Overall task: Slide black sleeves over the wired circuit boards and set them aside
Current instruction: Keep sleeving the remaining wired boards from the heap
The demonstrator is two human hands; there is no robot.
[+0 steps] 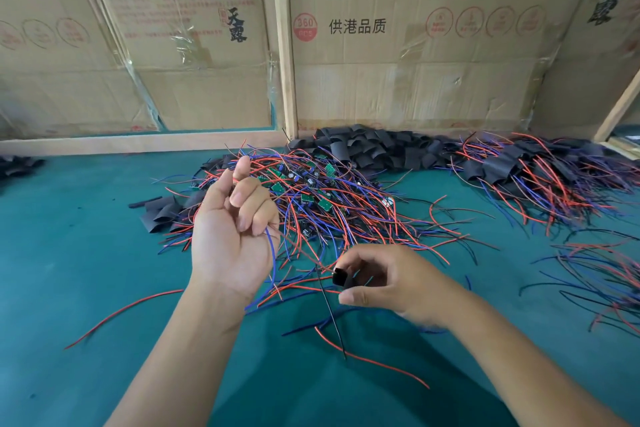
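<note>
- My right hand (pixel 384 283) pinches a black sleeve (pixel 341 277), its open mouth facing ten o'clock.
- My left hand (pixel 235 229) — fingers curled round a blue wire (pixel 273 253) — sits at ten o'clock from it, nearer the circuit boards (pixel 304 191).

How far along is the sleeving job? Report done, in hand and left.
Done: a heap of sleeved boards with wires lies at the far right. In hand: the right hand pinches a black sleeve, and the left hand holds wires, fingers curled. Left: a big tangle of bare green boards in the middle and a stack of empty sleeves behind it. Much remains.
</note>
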